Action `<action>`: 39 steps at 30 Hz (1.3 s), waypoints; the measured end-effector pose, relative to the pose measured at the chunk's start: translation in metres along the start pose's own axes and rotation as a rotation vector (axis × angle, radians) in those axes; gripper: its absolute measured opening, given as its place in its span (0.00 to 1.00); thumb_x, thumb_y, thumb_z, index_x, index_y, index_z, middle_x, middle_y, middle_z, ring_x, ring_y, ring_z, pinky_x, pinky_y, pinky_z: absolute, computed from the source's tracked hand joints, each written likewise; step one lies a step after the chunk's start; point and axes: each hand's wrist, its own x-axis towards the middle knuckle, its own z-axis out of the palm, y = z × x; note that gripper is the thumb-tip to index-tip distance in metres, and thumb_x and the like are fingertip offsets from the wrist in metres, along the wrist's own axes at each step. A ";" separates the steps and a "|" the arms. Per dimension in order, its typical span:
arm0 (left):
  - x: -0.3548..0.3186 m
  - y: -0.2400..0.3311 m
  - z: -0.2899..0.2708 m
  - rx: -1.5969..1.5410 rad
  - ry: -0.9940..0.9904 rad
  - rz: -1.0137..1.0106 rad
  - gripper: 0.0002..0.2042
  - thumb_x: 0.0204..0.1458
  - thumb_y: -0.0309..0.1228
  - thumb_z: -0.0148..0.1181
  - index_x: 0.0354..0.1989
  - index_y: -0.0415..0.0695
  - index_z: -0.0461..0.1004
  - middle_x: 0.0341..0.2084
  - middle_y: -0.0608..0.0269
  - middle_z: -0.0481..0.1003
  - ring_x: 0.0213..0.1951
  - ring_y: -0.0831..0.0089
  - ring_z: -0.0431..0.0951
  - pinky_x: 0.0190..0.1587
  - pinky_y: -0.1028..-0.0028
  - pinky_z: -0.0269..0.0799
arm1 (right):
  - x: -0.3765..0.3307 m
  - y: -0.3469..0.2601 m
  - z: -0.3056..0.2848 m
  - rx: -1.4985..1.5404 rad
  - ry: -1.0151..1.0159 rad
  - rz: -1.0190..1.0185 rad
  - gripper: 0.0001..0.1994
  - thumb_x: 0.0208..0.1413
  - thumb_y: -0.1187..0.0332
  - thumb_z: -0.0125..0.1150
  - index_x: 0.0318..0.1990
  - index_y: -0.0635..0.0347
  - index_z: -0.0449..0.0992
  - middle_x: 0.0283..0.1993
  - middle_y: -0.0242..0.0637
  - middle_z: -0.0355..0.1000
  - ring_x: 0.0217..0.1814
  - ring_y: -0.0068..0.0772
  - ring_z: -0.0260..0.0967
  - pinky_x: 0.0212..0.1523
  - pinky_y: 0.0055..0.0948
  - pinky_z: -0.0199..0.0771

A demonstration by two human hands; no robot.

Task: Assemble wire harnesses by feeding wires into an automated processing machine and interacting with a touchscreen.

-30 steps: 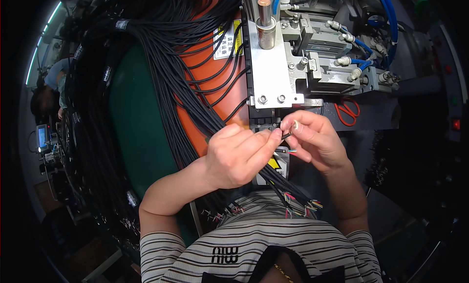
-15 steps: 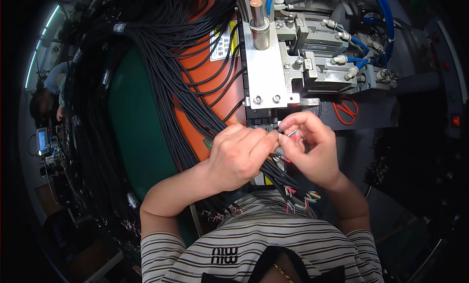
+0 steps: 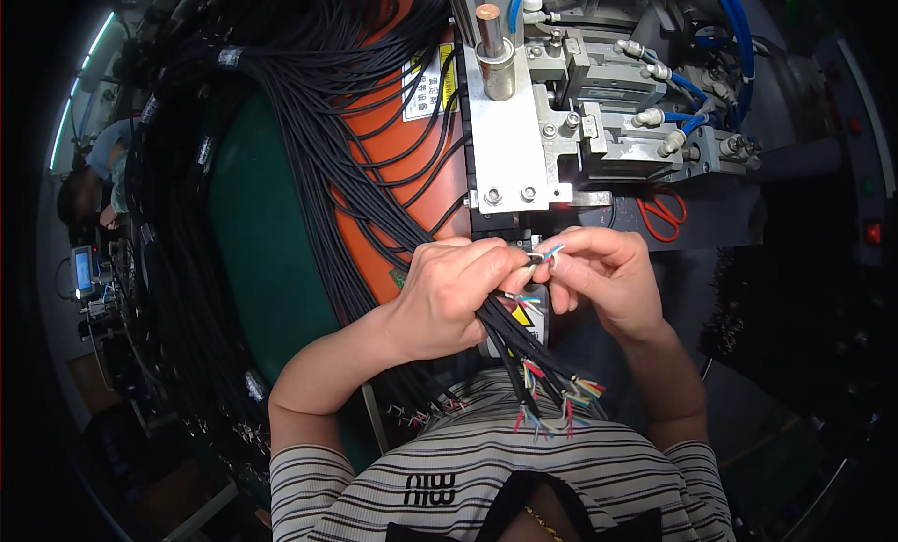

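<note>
Since the earlier frames, both hands have been drawn closer together under the machine at frame centre.

One cable end (image 3: 547,254), with coloured wires fanned out, is pinched between the left hand (image 3: 454,294) and the right hand (image 3: 608,275), just below the metal press (image 3: 510,135), apparently to line it up with the slot. Both hands are closed narrowly on it. A bundle (image 3: 524,350) of further stripped cables, too many to be counted, is trapped under the left palm. One pair of red scissors (image 3: 662,215) lies to the right.
</note>
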 end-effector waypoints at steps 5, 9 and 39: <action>-0.005 0.012 -0.006 0.298 -0.165 0.021 0.14 0.44 0.30 0.65 0.38 0.36 0.74 0.22 0.61 0.71 0.20 0.65 0.73 0.25 0.71 0.67 | 0.002 -0.003 0.003 -0.758 0.055 -0.325 0.03 0.55 0.75 0.61 0.35 0.66 0.77 0.28 0.35 0.74 0.21 0.26 0.70 0.21 0.25 0.67; -0.003 0.012 -0.004 0.470 -0.109 0.050 0.22 0.38 0.32 0.66 0.44 0.34 0.74 0.29 0.59 0.73 0.26 0.63 0.75 0.30 0.70 0.70 | 0.005 -0.004 0.009 -1.301 0.159 -0.484 0.03 0.51 0.74 0.62 0.29 0.62 0.75 0.25 0.37 0.69 0.20 0.38 0.69 0.20 0.34 0.66; 0.002 0.017 -0.009 0.451 -0.191 0.013 0.18 0.44 0.24 0.57 0.46 0.34 0.76 0.26 0.62 0.65 0.29 0.68 0.71 0.32 0.70 0.69 | 0.005 0.008 0.013 -1.454 0.269 -0.660 0.03 0.50 0.74 0.62 0.32 0.61 0.75 0.26 0.37 0.67 0.22 0.39 0.69 0.24 0.34 0.69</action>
